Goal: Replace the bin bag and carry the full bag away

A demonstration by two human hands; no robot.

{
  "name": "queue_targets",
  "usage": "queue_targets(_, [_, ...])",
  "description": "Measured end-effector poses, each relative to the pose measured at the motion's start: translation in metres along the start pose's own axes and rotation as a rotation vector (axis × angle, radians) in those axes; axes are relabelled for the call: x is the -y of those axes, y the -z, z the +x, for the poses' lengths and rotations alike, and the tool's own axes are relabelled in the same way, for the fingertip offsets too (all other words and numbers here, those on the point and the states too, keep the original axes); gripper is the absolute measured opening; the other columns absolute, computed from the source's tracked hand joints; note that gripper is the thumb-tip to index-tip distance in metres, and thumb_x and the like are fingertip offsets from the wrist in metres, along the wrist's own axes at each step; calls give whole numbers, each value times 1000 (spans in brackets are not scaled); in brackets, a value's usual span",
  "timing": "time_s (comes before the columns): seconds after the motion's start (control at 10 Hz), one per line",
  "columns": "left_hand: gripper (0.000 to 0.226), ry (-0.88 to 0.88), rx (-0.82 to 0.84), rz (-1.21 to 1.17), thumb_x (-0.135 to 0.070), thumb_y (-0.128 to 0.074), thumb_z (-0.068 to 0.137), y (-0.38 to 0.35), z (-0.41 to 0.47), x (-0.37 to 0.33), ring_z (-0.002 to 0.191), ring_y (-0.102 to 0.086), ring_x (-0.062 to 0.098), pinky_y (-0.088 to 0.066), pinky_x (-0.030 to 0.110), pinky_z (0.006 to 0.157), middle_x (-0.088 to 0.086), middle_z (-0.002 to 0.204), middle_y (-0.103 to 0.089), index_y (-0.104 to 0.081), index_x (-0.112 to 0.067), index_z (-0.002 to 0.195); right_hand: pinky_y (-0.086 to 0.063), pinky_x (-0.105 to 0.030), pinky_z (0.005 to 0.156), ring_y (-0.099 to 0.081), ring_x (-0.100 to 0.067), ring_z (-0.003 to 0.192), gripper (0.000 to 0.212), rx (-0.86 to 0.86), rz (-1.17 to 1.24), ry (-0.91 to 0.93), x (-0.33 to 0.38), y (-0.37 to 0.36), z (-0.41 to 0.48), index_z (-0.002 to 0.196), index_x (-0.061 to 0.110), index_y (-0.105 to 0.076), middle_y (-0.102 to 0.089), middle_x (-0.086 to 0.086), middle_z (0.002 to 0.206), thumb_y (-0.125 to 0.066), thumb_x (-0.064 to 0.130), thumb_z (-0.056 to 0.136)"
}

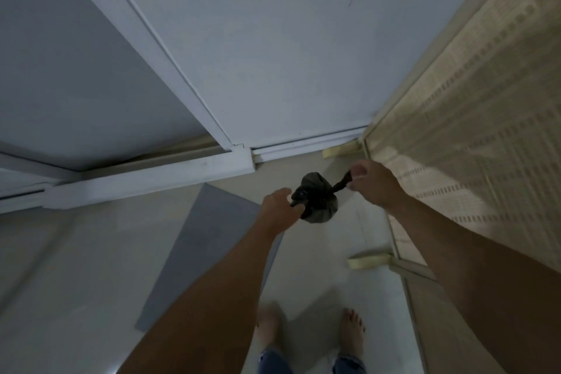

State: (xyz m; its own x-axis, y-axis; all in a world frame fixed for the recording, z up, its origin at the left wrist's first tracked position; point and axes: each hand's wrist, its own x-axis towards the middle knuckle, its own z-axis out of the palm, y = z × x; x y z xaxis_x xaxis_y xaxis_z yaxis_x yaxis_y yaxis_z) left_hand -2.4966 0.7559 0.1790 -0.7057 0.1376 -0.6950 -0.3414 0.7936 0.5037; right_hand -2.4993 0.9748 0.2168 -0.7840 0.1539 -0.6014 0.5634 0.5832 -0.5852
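A small, bulging black bin bag [318, 200] hangs in the air in front of me, above the floor. My left hand [280, 208] pinches one strip of its gathered top on the left side. My right hand [372, 184] grips the other twisted black strip, stretched out to the right. The two strips are pulled apart across the bag's top. No bin is in view.
A white door [258, 48] with its frame stands straight ahead. On the right rises a cream woven screen [473, 143] on small feet [368, 261]. A grey mat [206, 246] lies on the pale floor at left. My bare feet [352, 334] stand below.
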Motion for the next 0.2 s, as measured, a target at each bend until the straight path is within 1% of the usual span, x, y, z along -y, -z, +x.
queue_targets(0.1, [65,58,14,0,-34,-60,92,7,-22,12,121,-56,25,-42,33,104,8,122,-65,-35,-12,148,-43,-21,78,-58,-16,104,40,-26,265,40,18,16,-16,121,15,-57,-61,-1,113,-70,11,83])
queue_targets(0.2, [51,82,13,39,-28,-56,95,29,-82,15,114,-59,27,-46,33,96,9,123,-63,-43,-15,142,-50,-21,85,-64,-19,105,32,-106,450,159,44,52,-51,113,14,-65,-69,-2,106,-72,14,83])
